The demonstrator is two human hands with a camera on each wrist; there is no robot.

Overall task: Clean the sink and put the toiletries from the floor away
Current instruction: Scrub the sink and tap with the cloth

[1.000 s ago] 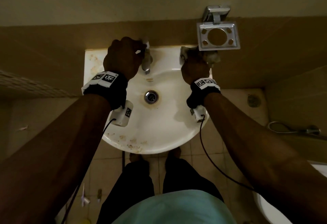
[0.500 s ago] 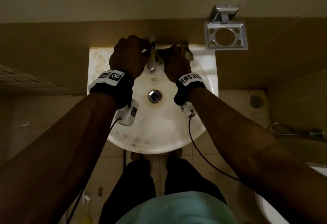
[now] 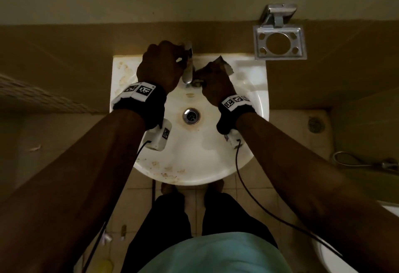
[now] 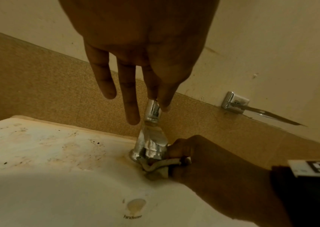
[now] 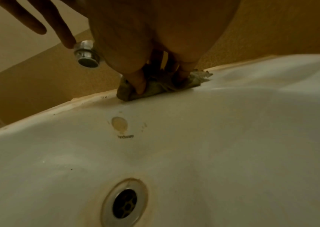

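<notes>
A white sink (image 3: 194, 160), stained brown along its left ledge and front rim, is fixed to the wall below me. My left hand (image 3: 162, 65) is at the chrome tap (image 3: 187, 74). The left wrist view shows the thumb and one finger of this hand (image 4: 161, 92) pinching the tap's top (image 4: 153, 110), the other fingers straight. My right hand (image 3: 216, 85) grips a crumpled grey cloth (image 3: 226, 67). It presses the cloth (image 5: 155, 89) on the sink's back ledge, right against the tap's base (image 4: 149, 150).
The drain (image 3: 191, 116) lies mid-basin. An empty metal holder (image 3: 280, 42) hangs on the wall at right. Small toiletries (image 3: 106, 239) and a yellow item (image 3: 105, 266) lie on the tiled floor at lower left. A hose (image 3: 367, 163) and a toilet edge (image 3: 386, 218) are at right.
My right hand has carried the cloth leftward, from the sink's back right corner to the tap's base. My left hand has stayed on the tap.
</notes>
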